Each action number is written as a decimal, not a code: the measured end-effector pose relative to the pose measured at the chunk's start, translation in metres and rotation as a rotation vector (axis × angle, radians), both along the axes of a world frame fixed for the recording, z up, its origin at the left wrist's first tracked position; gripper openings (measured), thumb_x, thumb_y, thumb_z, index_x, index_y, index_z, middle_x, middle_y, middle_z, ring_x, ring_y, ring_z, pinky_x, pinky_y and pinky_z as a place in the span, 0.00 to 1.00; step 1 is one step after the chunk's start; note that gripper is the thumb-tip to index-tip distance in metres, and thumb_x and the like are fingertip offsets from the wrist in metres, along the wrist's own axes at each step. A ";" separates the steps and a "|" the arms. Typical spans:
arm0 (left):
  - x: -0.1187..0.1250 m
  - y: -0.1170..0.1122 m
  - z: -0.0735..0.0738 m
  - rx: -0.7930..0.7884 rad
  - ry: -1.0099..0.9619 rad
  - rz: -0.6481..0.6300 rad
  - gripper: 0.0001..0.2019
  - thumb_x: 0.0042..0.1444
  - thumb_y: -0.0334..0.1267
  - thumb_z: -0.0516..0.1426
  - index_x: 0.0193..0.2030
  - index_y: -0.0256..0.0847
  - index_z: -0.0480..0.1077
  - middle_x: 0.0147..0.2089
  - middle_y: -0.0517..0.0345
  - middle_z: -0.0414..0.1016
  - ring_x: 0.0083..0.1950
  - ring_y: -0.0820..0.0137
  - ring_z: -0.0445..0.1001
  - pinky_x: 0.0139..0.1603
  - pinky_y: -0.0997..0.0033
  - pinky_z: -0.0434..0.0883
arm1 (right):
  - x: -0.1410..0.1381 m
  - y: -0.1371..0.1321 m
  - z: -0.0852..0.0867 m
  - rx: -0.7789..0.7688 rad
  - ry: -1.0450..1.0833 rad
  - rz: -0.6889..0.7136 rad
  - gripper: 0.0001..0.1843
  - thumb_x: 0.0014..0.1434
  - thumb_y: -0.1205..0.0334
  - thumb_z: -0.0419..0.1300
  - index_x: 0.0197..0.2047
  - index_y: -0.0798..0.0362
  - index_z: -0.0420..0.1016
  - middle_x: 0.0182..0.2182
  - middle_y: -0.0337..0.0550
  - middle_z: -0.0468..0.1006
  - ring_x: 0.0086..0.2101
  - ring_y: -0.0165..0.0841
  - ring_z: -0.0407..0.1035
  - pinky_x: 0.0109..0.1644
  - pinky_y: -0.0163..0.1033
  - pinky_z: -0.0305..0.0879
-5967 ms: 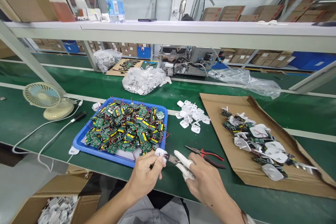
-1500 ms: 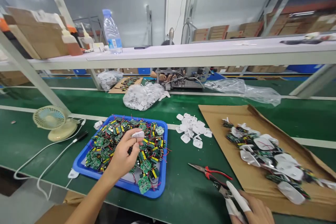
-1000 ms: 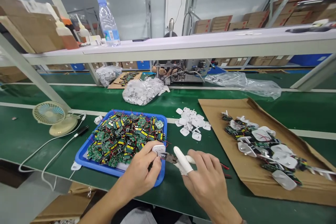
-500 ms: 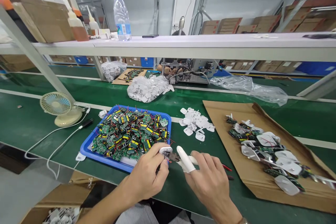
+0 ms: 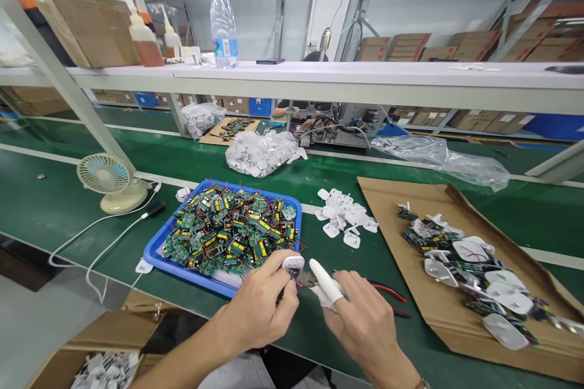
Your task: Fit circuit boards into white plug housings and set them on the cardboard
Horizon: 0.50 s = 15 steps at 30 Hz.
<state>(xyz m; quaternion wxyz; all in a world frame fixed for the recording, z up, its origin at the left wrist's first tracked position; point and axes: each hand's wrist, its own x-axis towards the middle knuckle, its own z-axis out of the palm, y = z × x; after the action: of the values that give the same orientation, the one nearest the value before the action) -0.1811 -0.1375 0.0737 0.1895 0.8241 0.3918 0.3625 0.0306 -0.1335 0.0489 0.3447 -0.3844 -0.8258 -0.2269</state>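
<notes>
My left hand (image 5: pixel 264 301) is closed around a small white plastic plug cover (image 5: pixel 293 262), pinched between thumb and fingers near the tray's front right corner. Part of that piece is hidden by the fingers. With white finger cots on its thumb and index finger, my right hand (image 5: pixel 360 316) grips a pair of pliers (image 5: pixel 309 279). Their metal jaws reach the underside of the cover, and their red and black handles stick out beyond the hand. Just behind my left hand lies a blue tray (image 5: pixel 191 278) heaped with green circuit boards (image 5: pixel 228 225).
Loose white covers (image 5: pixel 344 213) lie beyond my hands. To the right, a cardboard sheet (image 5: pixel 387 213) bears covers joined to circuit boards (image 5: pixel 469 249). A small fan (image 5: pixel 109 179) with cables stands left. A shelf (image 5: pixel 319 73) with a water bottle (image 5: pixel 223 24) crosses above. An open carton (image 5: pixel 100 340) sits below left.
The whole view has shifted slightly, so most things appear a little further right. Both hands keep their hold on the cover and pliers. More of the red handle shows past my right hand.
</notes>
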 end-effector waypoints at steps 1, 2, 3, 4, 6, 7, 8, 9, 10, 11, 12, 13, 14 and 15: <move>0.000 0.001 0.000 0.015 0.015 0.006 0.08 0.66 0.29 0.49 0.39 0.40 0.68 0.57 0.45 0.73 0.49 0.64 0.78 0.50 0.64 0.77 | 0.001 0.001 -0.001 -0.006 0.018 0.000 0.10 0.65 0.71 0.53 0.32 0.51 0.66 0.32 0.46 0.72 0.31 0.34 0.59 0.35 0.41 0.55; -0.002 0.004 0.000 0.036 0.032 0.021 0.08 0.66 0.29 0.49 0.40 0.40 0.69 0.58 0.45 0.72 0.49 0.64 0.78 0.50 0.64 0.78 | 0.003 0.001 -0.001 -0.009 0.035 -0.013 0.08 0.65 0.70 0.54 0.33 0.51 0.67 0.33 0.47 0.73 0.32 0.35 0.61 0.35 0.41 0.55; -0.005 0.008 0.000 0.063 0.047 0.044 0.08 0.65 0.29 0.49 0.41 0.40 0.69 0.58 0.44 0.72 0.49 0.63 0.78 0.51 0.64 0.78 | 0.006 0.002 -0.001 -0.011 0.049 -0.039 0.07 0.65 0.70 0.55 0.34 0.51 0.67 0.35 0.48 0.74 0.33 0.35 0.62 0.36 0.42 0.56; -0.009 0.015 0.001 0.096 0.061 0.074 0.08 0.65 0.29 0.49 0.41 0.39 0.69 0.59 0.43 0.72 0.51 0.63 0.78 0.52 0.63 0.77 | 0.011 0.002 -0.002 -0.012 0.059 -0.076 0.07 0.65 0.69 0.55 0.34 0.51 0.67 0.37 0.49 0.75 0.35 0.36 0.64 0.37 0.42 0.57; -0.021 0.036 0.001 0.168 0.083 0.140 0.09 0.65 0.29 0.49 0.42 0.38 0.70 0.60 0.41 0.71 0.55 0.60 0.76 0.56 0.61 0.76 | 0.026 0.001 -0.006 -0.019 0.052 -0.146 0.08 0.65 0.67 0.55 0.33 0.50 0.67 0.39 0.50 0.76 0.37 0.38 0.66 0.39 0.43 0.59; -0.029 0.049 0.001 0.199 0.093 0.171 0.09 0.65 0.29 0.49 0.42 0.37 0.71 0.61 0.40 0.70 0.58 0.59 0.75 0.58 0.60 0.75 | 0.036 -0.001 -0.009 -0.021 0.037 -0.174 0.08 0.65 0.67 0.55 0.33 0.50 0.67 0.39 0.50 0.76 0.37 0.39 0.66 0.39 0.44 0.59; -0.037 0.064 0.000 0.219 0.102 0.194 0.09 0.65 0.29 0.50 0.41 0.37 0.71 0.62 0.39 0.69 0.60 0.59 0.74 0.60 0.59 0.74 | 0.047 -0.002 -0.014 -0.022 0.017 -0.192 0.08 0.65 0.67 0.54 0.33 0.50 0.67 0.38 0.50 0.77 0.36 0.39 0.67 0.39 0.44 0.59; -0.045 0.079 0.000 0.221 0.110 0.210 0.09 0.65 0.30 0.50 0.41 0.37 0.72 0.63 0.39 0.68 0.61 0.58 0.73 0.62 0.59 0.72 | 0.060 -0.005 -0.020 -0.021 -0.004 -0.204 0.08 0.65 0.67 0.53 0.33 0.50 0.68 0.38 0.50 0.77 0.36 0.39 0.67 0.39 0.44 0.60; -0.053 0.093 -0.001 0.206 0.114 0.221 0.09 0.65 0.31 0.51 0.41 0.36 0.72 0.63 0.39 0.67 0.62 0.58 0.72 0.63 0.59 0.72 | 0.072 -0.007 -0.027 -0.016 -0.024 -0.208 0.07 0.65 0.67 0.53 0.34 0.50 0.69 0.37 0.50 0.77 0.36 0.39 0.67 0.38 0.43 0.60; -0.060 0.106 -0.001 0.175 0.119 0.226 0.08 0.65 0.33 0.52 0.41 0.36 0.73 0.63 0.40 0.68 0.62 0.57 0.72 0.64 0.58 0.71 | 0.086 -0.010 -0.036 -0.010 -0.043 -0.208 0.07 0.65 0.66 0.53 0.35 0.50 0.70 0.38 0.50 0.77 0.36 0.39 0.68 0.37 0.43 0.60; -0.066 0.119 -0.001 0.142 0.123 0.228 0.09 0.65 0.35 0.53 0.42 0.36 0.74 0.62 0.41 0.69 0.62 0.57 0.72 0.64 0.58 0.71 | 0.100 -0.012 -0.046 -0.002 -0.057 -0.207 0.07 0.65 0.65 0.53 0.36 0.50 0.70 0.38 0.51 0.77 0.36 0.40 0.68 0.37 0.43 0.60; -0.072 0.129 0.000 0.113 0.128 0.229 0.09 0.65 0.37 0.54 0.42 0.37 0.75 0.61 0.42 0.71 0.62 0.57 0.73 0.63 0.57 0.71 | 0.113 -0.015 -0.056 0.009 -0.065 -0.207 0.07 0.64 0.64 0.53 0.36 0.50 0.71 0.39 0.51 0.77 0.37 0.40 0.68 0.38 0.44 0.61; -0.077 0.138 0.002 0.092 0.130 0.232 0.11 0.65 0.40 0.55 0.43 0.37 0.76 0.59 0.43 0.72 0.60 0.56 0.74 0.62 0.57 0.72 | 0.127 -0.019 -0.067 0.012 -0.068 -0.209 0.07 0.64 0.62 0.53 0.35 0.49 0.71 0.40 0.52 0.77 0.37 0.40 0.69 0.38 0.44 0.61; -0.083 0.145 0.006 0.085 0.126 0.240 0.12 0.66 0.42 0.54 0.43 0.38 0.77 0.58 0.44 0.73 0.59 0.56 0.74 0.59 0.58 0.74 | 0.140 -0.022 -0.078 0.022 -0.060 -0.211 0.07 0.64 0.60 0.54 0.33 0.48 0.70 0.39 0.51 0.77 0.36 0.40 0.69 0.37 0.44 0.60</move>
<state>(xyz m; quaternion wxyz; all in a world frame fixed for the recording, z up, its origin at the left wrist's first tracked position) -0.2636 0.0078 0.0793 0.0846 0.7997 0.4830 0.3466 0.1703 -0.1552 -0.0290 0.2983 -0.4583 -0.7882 -0.2824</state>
